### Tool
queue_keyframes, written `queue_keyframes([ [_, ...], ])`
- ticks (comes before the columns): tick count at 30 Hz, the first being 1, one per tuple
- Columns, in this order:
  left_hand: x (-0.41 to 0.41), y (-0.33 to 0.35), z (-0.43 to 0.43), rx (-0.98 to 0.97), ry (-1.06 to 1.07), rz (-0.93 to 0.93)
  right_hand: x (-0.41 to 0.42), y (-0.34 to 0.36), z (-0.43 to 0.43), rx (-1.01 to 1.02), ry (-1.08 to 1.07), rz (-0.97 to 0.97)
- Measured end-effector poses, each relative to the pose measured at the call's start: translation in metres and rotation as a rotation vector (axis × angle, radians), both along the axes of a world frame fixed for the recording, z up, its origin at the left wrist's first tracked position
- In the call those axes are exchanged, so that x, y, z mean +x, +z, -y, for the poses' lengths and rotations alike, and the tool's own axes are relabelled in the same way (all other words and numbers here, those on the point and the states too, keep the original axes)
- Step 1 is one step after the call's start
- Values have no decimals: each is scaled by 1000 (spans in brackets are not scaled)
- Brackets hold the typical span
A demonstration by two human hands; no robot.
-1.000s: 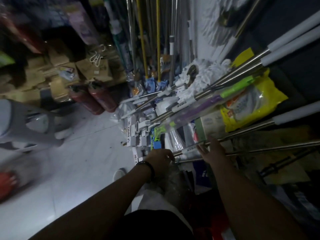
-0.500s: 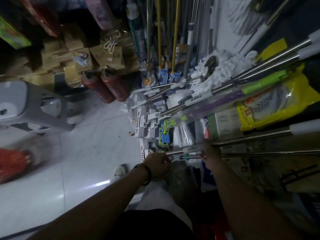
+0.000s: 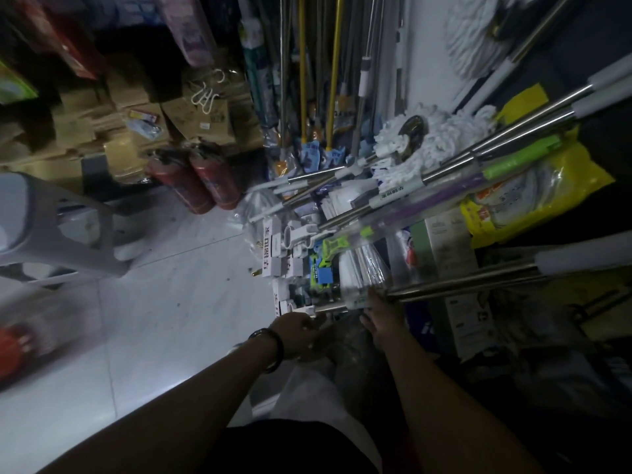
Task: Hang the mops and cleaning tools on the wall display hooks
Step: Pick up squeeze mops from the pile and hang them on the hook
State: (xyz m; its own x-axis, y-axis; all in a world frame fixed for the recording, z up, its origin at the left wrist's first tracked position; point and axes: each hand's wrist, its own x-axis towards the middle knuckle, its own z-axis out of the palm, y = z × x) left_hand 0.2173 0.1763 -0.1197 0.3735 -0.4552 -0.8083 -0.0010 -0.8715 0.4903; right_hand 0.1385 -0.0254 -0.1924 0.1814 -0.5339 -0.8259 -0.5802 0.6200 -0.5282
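Both hands reach into a cluttered heap of mops. My left hand (image 3: 297, 333), with a dark band on the wrist, is closed near the white end of a steel mop pole (image 3: 455, 285). My right hand (image 3: 383, 313) lies on the same pole at its plastic-wrapped label section, fingers curled over it. The pole runs right toward a white grip (image 3: 581, 254). Above it lie more steel poles (image 3: 478, 155), a purple and green mop in clear wrap (image 3: 444, 196), and white string mop heads (image 3: 420, 138).
Two red fire extinguishers (image 3: 195, 179) lean at the floor's far edge below stacked cardboard boxes (image 3: 143, 114). A grey plastic stool (image 3: 51, 220) stands at left. A yellow packaged mop head (image 3: 533, 196) sits right. Upright yellow and metal handles (image 3: 318, 63) line the wall.
Both hands have shifted slightly toward the wall along the steel pole. The view has tilted, sliding the whole pile rightward and upward in the frame.
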Motion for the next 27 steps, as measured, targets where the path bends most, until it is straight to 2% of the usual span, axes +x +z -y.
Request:
queue_keyframes([
  [3, -1, -2, -21, 22, 58, -32, 4, 7, -18, -53, -14, 0],
  [7, -3, 3, -38, 28, 108, -120, -1, 9, -50, -154, 258, -29],
  [9, -1, 1, -46, 16, 163, -150, -5, 9, -72, -169, 298, -47],
  [11, 2, 2, -53, 15, 230, -198, -4, 11, -96, -229, 268, -67],
  [13, 4, -3, -59, 20, 293, -263, -3, 26, -118, -247, 138, -55],
  [16, 6, -2, -70, 27, 420, -403, -3, 52, -139, -162, 27, -69],
  [20, 6, -11, -86, 17, 600, -546, 3, 95, -162, -197, -80, 37],
  [24, 4, -22, -97, -55, 868, -698, 9, 142, -174, -309, 42, 75],
  [26, 4, -20, -106, -90, 1085, -828, 12, 160, -184, -280, 26, 136],
  [27, 6, -19, -110, -127, 1122, -873, 13, 166, -191, -262, 13, 160],
])
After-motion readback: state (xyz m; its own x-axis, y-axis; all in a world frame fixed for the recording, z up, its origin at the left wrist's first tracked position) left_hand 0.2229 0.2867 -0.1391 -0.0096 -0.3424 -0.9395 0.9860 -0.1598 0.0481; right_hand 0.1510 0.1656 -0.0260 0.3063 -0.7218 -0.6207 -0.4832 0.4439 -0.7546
